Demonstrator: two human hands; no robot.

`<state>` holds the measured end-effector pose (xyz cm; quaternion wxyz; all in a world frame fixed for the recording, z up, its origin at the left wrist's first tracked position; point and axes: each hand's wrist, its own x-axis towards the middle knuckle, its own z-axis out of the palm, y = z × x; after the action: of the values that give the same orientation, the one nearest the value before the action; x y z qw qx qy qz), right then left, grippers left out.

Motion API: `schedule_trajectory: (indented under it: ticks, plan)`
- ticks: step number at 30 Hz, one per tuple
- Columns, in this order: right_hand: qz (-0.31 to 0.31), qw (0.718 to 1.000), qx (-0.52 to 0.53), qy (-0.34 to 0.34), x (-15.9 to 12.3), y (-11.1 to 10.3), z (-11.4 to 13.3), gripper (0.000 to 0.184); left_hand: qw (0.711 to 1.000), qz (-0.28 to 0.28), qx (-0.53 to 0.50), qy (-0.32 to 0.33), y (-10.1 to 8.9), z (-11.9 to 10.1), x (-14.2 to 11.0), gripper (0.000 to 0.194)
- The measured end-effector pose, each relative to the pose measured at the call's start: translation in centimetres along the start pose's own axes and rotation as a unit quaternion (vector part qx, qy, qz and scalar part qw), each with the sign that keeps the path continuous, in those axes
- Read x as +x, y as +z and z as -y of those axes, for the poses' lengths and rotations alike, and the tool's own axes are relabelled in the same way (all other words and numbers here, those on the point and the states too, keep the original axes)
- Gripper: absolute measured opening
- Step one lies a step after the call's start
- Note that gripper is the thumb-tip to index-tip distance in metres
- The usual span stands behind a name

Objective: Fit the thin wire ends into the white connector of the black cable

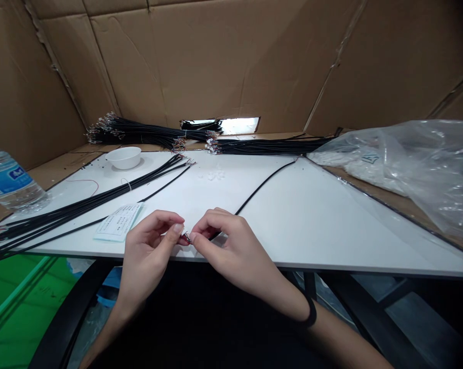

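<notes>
Near the front edge of the white table, my left hand (154, 248) pinches a small white connector (184, 231) between thumb and forefinger. Close beside it, my right hand (219, 233) is closed on the thin coloured wires at the end of a black cable (264, 185). The wires meet the connector between my fingertips, though how far they sit inside is hidden. From my right hand the cable curves away to the back right across the table. Several loose white connectors (215, 175) lie in a small cluster behind my hands.
A bundle of black cables (139, 187) and a printed card (118, 223) lie at left, near a white bowl (124, 158) and a water bottle (12, 179). More cable bundles (146, 132) line the back. A clear plastic bag (408, 159) rests at right. Cardboard walls (216, 61) surround the table (331, 225).
</notes>
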<state>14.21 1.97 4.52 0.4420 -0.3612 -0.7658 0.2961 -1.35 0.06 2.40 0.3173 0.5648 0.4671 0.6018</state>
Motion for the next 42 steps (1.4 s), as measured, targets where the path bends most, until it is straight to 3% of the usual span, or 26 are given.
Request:
schedule_trajectory:
  ticks: [12, 19, 30, 37, 42]
  plan:
    - [0.092, 0.981, 0.134, 0.107, 0.5, -0.5, -0.2, 0.017, 0.999, -0.032, 0.015, 0.027, 0.4, 0.0, -0.4, 0.004]
    - [0.108, 0.975, 0.154, 0.118, 0.5, -0.4, -0.5, 0.015, 0.995, -0.059, 0.049, 0.056, 0.8, 0.1, -0.7, 0.005]
    - [0.03, 0.999, 0.046, 0.004, 0.0, 0.1, -0.6, 0.013, 0.994, -0.055, 0.056, 0.075, 0.6, 0.7, -0.7, 0.005]
    - [0.018, 0.996, -0.055, -0.074, -0.8, -0.3, -1.3, 0.01, 0.996, -0.073, 0.039, 0.042, 0.7, 0.5, -0.6, 0.003]
    - [0.006, 0.983, -0.127, -0.13, -1.1, 0.0, -2.2, 0.011, 0.993, -0.08, 0.068, 0.056, 0.5, 0.6, -0.7, 0.004]
